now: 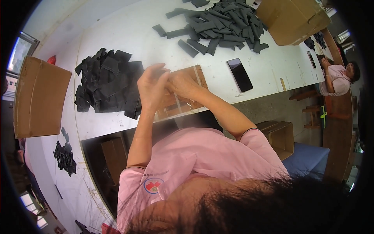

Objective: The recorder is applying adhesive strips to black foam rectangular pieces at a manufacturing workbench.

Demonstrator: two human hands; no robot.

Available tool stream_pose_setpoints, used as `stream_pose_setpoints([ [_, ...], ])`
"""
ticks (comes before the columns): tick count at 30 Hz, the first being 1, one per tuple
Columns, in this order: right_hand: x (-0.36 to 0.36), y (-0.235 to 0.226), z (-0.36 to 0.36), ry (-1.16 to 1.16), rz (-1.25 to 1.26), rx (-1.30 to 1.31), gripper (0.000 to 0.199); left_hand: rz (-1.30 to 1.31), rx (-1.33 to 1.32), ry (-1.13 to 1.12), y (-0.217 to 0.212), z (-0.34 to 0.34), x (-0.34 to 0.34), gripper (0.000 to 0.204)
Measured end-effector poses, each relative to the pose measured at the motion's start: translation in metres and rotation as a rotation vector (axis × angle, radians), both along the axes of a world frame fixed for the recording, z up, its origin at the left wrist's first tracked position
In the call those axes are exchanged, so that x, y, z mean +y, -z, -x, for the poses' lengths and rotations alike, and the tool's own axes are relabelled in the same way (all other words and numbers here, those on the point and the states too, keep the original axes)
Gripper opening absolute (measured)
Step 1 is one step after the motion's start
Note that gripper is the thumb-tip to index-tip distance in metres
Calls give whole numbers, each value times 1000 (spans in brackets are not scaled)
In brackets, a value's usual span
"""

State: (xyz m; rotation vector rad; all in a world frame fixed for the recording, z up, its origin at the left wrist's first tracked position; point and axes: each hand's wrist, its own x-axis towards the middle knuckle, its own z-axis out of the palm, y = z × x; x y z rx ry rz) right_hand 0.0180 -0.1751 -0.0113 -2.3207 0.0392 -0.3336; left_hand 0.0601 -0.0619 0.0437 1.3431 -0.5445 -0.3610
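My left hand (151,85) and my right hand (183,84) meet above a brown board (199,74) with pale strips across it, at the near edge of the white table. Both hands look closed, their fingers bent in toward each other. Whatever is between the fingertips is hidden or too small to name. Just left of my left hand lies a loose heap of flat black fabric pieces (107,84). Beyond the board spreads a larger pile of dark grey folded fabric strips (224,25).
A dark phone (240,75) lies right of the board. Cardboard boxes stand at far right (292,19) and left (43,97); an open carton (277,138) sits below the table on the right. Another person (338,78) sits at the far right.
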Motion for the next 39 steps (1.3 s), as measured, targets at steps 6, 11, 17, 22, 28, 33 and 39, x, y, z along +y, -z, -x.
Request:
stream_pose_setpoints([
  [6, -1, -29, 3, -60, 48, 92, 38, 199, -46, -34, 13, -12, 12, 13],
  [11, -2, -56, 0, -52, 296, 47, 39, 588, 366, 30, 16, -28, 30, 9],
  [17, 5, -7, -6, -10, 222, 36, 38, 319, 103, 31, 28, -33, 35, 16],
  [22, 12, -5, 7, 72, 135, -54, 34, 160, 26, 122, 3, -24, 29, 16],
  [28, 10, -17, 25, 105, -124, 74, 24, 49, -89, 127, 3, -30, 30, 13],
  [33, 16, -44, 27, 140, -475, -62, 16, -205, -413, 100, -14, -28, 22, 11],
  [39, 17, -15, 15, 128, -96, -179, 14, -163, -420, 69, -1, -33, 28, 12],
])
